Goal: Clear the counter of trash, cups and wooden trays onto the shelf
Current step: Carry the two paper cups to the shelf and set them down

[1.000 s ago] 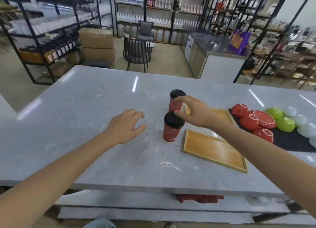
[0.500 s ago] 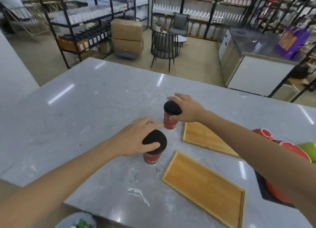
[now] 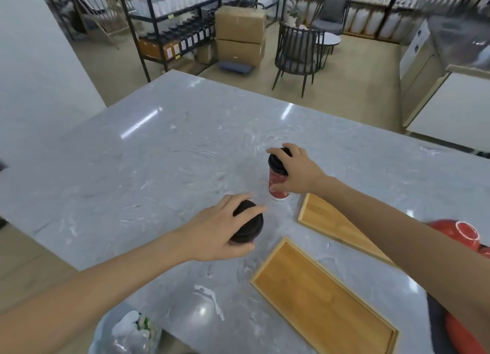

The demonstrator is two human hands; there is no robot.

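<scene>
Two red paper cups with black lids stand on the grey marble counter (image 3: pixel 164 152). My left hand (image 3: pixel 220 234) is wrapped over the lid of the nearer cup (image 3: pixel 249 229), hiding most of its body. My right hand (image 3: pixel 297 173) grips the farther cup (image 3: pixel 277 178) from the right, fingers over its lid. Two wooden trays lie flat on the counter: the near tray (image 3: pixel 320 298) below the cups and the far tray (image 3: pixel 334 223) under my right forearm.
Red bowls (image 3: pixel 466 234) sit on a dark mat at the right edge. A bin lined with a plastic bag of trash (image 3: pixel 130 329) stands below the counter's near edge. Beyond the counter are a black chair (image 3: pixel 299 54), cardboard boxes (image 3: pixel 240 35) and metal shelving (image 3: pixel 169 17).
My left hand reached in and closed over the near cup's lid. My right hand settled lower around the far cup. The view tilted down and moved closer.
</scene>
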